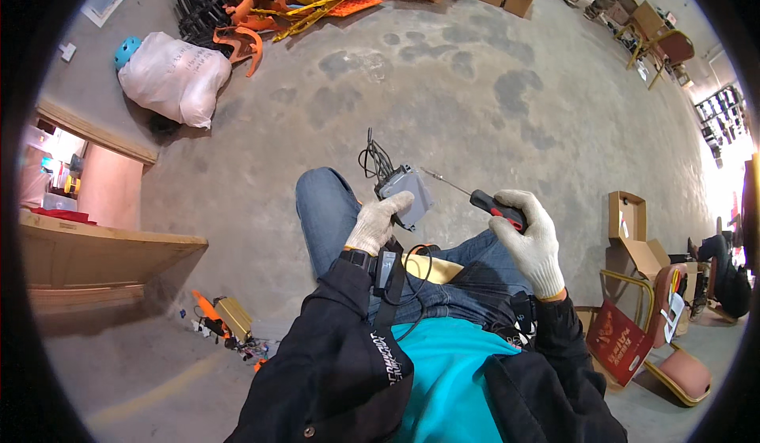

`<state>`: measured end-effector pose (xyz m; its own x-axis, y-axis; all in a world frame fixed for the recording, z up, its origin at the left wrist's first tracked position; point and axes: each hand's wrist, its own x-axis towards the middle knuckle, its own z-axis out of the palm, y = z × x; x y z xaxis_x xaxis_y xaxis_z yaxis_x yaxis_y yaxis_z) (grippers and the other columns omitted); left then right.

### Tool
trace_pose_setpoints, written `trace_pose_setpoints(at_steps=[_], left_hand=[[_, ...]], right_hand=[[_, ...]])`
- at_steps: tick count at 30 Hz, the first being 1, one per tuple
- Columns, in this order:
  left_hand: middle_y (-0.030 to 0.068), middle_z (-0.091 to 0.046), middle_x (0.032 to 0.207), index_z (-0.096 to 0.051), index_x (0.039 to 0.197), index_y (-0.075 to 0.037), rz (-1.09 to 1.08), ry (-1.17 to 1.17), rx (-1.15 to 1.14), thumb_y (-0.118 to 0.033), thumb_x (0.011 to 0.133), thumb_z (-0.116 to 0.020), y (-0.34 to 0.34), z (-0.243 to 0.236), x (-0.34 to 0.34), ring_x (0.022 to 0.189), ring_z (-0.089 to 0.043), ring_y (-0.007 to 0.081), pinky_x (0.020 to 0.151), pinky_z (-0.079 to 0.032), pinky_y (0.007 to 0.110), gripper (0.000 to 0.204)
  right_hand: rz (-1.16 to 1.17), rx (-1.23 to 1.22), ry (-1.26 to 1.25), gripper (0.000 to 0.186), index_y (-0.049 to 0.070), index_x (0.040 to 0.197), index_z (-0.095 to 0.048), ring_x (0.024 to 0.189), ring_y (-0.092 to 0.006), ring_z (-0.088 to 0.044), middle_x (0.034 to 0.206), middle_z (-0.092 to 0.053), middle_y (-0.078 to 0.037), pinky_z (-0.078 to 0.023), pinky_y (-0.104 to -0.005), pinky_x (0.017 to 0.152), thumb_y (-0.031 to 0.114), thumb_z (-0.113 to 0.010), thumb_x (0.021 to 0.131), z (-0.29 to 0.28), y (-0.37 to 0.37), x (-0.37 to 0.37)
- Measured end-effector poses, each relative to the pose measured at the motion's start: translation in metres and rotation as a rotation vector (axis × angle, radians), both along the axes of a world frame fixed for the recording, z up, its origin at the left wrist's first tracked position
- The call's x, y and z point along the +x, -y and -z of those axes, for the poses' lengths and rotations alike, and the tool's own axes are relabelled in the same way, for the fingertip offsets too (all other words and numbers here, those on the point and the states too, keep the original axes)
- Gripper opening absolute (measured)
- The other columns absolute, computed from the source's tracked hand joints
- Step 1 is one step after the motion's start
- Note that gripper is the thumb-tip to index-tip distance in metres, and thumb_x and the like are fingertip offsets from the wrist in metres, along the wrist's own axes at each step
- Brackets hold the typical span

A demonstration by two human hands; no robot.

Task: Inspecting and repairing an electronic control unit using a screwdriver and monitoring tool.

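Observation:
Both my hands wear white knit gloves. My left hand (381, 220) is closed on a small grey box (408, 192) above my lap, its thumb lying across the near side. A coiled black cable (378, 158) trails from the far left end of that box. In my right hand (529, 237) is a screwdriver (492, 205) with a black and red handle, my fingers wrapped round it. Its metal shaft points left toward the box, and the tip stays apart from it. The underside of the box is hidden.
Orange and yellow plastic parts (317, 3) are heaped at the far left beside a white stuffed bag (176, 77). A wooden bench (111, 245) stands at left. Loose electronic parts (231, 323) lie near my left elbow. Chairs (687, 373) and an opened cardboard box (627, 215) are at right.

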<state>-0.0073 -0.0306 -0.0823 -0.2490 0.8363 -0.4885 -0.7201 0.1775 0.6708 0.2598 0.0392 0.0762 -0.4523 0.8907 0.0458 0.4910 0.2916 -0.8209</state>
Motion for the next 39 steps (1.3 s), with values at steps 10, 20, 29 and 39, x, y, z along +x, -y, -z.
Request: trace_pose_setpoints(at_steps=[10, 20, 29, 39], left_hand=[[0.0121, -0.071, 0.121, -0.065, 0.13, 0.008, -0.047, 0.018, -0.03, -0.006, 0.094, -0.08, -0.003, 0.019, -0.004, 0.11, -0.071, 0.0242, 0.1, -0.058, 0.038, 0.042], [0.0113, -0.071, 0.121, -0.064, 0.132, 0.007, -0.02, -0.01, -0.057, -0.007, 0.093, -0.081, 0.0, 0.021, -0.007, 0.109, -0.07, 0.0244, 0.099, -0.059, 0.038, 0.045], [0.0116, -0.071, 0.121, -0.064, 0.133, 0.007, 0.012, -0.002, -0.051, -0.004, 0.094, -0.08, 0.001, -0.004, -0.002, 0.109, -0.07, 0.0228, 0.1, -0.058, 0.037, 0.044], [0.0124, -0.07, 0.124, -0.062, 0.136, 0.007, -0.008, 0.006, -0.03, -0.004, 0.094, -0.08, 0.001, 0.0, -0.001, 0.111, -0.07, 0.0231, 0.102, -0.057, 0.037, 0.047]], right_hand=[[-0.03, 0.089, -0.035, 0.038, 0.0, 0.124, -0.069, 0.107, -0.0273, -0.073, 0.117, -0.071, -0.016, -0.057, -0.0355, 0.095, 0.009, -0.078, 0.088, 0.006, 0.009, 0.0], [-0.058, 0.084, -0.034, 0.035, 0.0, 0.122, -0.069, 0.105, -0.0279, -0.073, 0.117, -0.071, -0.016, -0.057, -0.0355, 0.094, 0.008, -0.078, 0.089, 0.016, 0.009, -0.004], [-0.053, 0.114, -0.039, 0.035, 0.0, 0.122, -0.069, 0.106, -0.0287, -0.073, 0.117, -0.07, -0.016, -0.057, -0.0355, 0.095, 0.008, -0.078, 0.089, 0.016, 0.008, -0.006], [-0.059, 0.087, -0.028, 0.037, 0.0, 0.125, -0.069, 0.107, -0.029, -0.072, 0.12, -0.07, -0.016, -0.057, -0.0361, 0.096, 0.008, -0.078, 0.09, 0.016, 0.009, -0.005]])
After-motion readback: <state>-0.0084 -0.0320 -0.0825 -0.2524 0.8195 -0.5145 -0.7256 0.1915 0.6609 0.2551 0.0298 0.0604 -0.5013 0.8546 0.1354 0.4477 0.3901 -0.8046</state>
